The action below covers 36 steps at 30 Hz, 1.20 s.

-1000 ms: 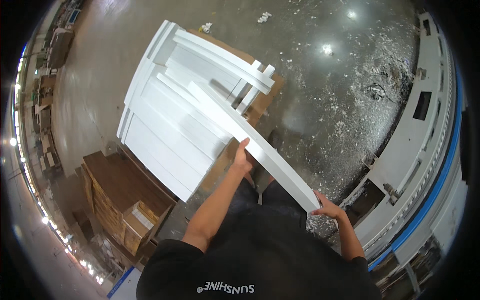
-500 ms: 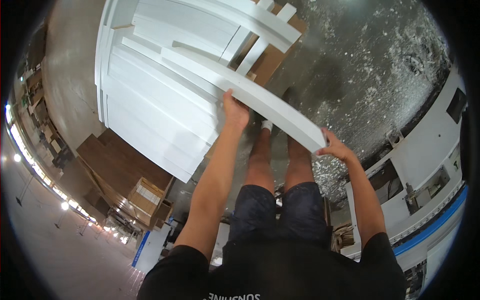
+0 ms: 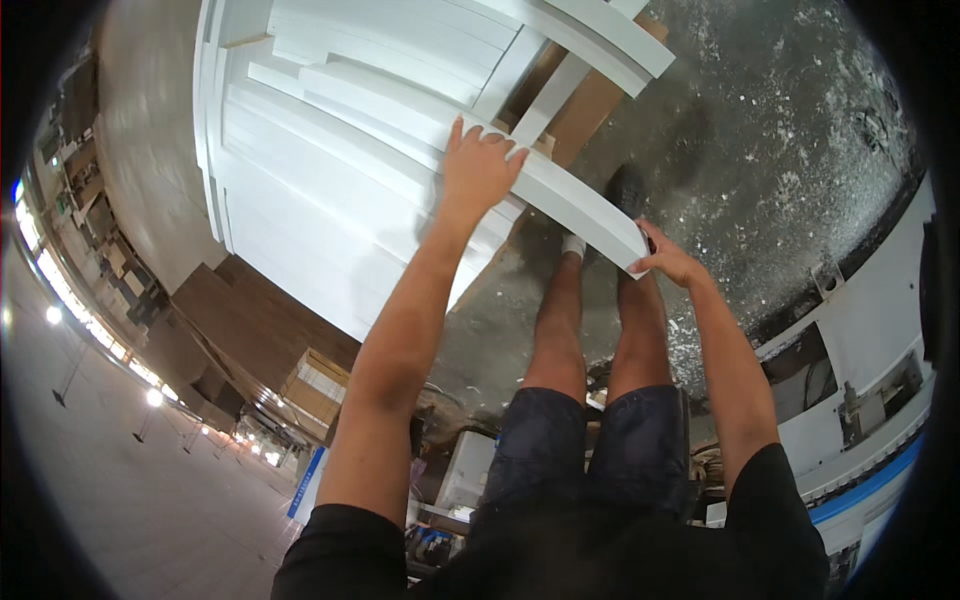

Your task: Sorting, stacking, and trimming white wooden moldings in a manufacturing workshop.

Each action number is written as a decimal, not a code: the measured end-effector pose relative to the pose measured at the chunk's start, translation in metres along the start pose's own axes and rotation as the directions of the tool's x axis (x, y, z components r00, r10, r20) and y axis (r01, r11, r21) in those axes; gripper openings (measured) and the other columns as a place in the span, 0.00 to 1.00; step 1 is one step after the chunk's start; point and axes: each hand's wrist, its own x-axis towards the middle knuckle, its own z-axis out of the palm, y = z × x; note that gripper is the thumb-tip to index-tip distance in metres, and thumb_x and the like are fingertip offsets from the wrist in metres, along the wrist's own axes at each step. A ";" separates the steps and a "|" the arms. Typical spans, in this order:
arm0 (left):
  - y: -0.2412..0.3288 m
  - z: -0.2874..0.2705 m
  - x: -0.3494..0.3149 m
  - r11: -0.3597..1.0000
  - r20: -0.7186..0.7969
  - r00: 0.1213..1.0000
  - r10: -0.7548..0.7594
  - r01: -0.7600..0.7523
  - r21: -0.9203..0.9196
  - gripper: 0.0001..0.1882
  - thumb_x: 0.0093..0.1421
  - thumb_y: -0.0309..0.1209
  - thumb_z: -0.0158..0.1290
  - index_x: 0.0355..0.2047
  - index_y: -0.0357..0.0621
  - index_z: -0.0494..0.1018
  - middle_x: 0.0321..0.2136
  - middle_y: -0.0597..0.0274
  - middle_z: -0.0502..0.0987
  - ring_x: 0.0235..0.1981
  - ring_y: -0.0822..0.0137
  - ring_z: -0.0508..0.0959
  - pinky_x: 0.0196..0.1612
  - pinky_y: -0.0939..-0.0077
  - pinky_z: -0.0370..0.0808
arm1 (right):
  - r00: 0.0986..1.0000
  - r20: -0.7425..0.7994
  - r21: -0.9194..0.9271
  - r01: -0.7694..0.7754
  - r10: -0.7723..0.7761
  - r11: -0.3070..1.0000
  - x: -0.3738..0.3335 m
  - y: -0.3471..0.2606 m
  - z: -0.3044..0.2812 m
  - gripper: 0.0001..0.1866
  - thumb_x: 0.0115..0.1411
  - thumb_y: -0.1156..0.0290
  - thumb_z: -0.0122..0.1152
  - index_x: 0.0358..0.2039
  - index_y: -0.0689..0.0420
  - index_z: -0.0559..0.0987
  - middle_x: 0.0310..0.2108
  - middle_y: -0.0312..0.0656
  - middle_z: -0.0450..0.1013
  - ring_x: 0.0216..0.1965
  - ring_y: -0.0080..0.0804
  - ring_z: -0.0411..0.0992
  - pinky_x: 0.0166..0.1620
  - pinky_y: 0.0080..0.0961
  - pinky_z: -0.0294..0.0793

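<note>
A long white board [image 3: 400,108] lies on the pile of white boards [image 3: 320,190], its near right end jutting out past the pile. My left hand [image 3: 480,170] rests across the top of this board with the fingers spread. At the jutting end, my right hand [image 3: 668,257] is closed on the board, thumb at the lower corner and fingers around the end face. Another white piece [image 3: 600,40] sits farther back, parallel to it. Under the jutting pieces, white crosspieces [image 3: 552,98] and brown board [image 3: 585,120] show.
White chips litter the grey floor [image 3: 740,160] on the right. A white machine with a blue stripe [image 3: 870,480] curves along the lower right. Left of my arm lie stacked brown boards [image 3: 265,310] and a small bundle of wood pieces [image 3: 318,382].
The board has come down onto the pile. My left hand has shifted from gripping its near edge to lying on top with fingers spread. My right hand still holds the end.
</note>
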 end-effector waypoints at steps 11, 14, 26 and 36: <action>-0.076 -0.020 0.029 0.984 0.036 0.995 -0.095 0.088 0.156 0.23 0.75 0.51 0.47 0.53 0.53 0.85 0.58 0.63 0.83 0.68 0.52 0.72 0.79 0.46 0.50 | 0.994 -0.058 0.133 0.103 -0.095 0.986 0.064 -0.030 0.055 0.69 0.41 0.59 0.85 0.79 0.62 0.54 0.78 0.57 0.51 0.79 0.53 0.49 0.79 0.42 0.48; -0.105 -0.028 0.021 0.970 0.087 0.986 -0.144 0.124 0.208 0.25 0.76 0.52 0.46 0.55 0.53 0.85 0.60 0.66 0.82 0.70 0.54 0.70 0.80 0.48 0.48 | 0.995 -0.042 0.259 0.100 -0.092 0.961 0.072 -0.049 0.097 0.67 0.45 0.62 0.85 0.79 0.64 0.52 0.79 0.57 0.49 0.79 0.52 0.47 0.79 0.39 0.45; -0.135 -0.033 0.015 0.968 0.054 0.995 -0.084 0.069 0.239 0.25 0.75 0.50 0.47 0.64 0.53 0.78 0.69 0.70 0.73 0.75 0.58 0.63 0.81 0.52 0.49 | 0.966 -0.254 0.823 0.240 -0.044 0.515 0.094 -0.065 0.130 0.27 0.75 0.43 0.55 0.60 0.53 0.74 0.61 0.37 0.72 0.65 0.37 0.64 0.71 0.35 0.56; -0.147 -0.022 0.006 0.973 -0.045 0.998 0.042 -0.030 0.228 0.29 0.76 0.53 0.45 0.67 0.50 0.76 0.70 0.65 0.72 0.77 0.55 0.61 0.81 0.50 0.48 | 0.936 -0.316 0.856 0.211 0.156 0.472 0.120 -0.036 0.133 0.29 0.74 0.52 0.61 0.68 0.55 0.73 0.65 0.41 0.73 0.65 0.36 0.68 0.70 0.34 0.63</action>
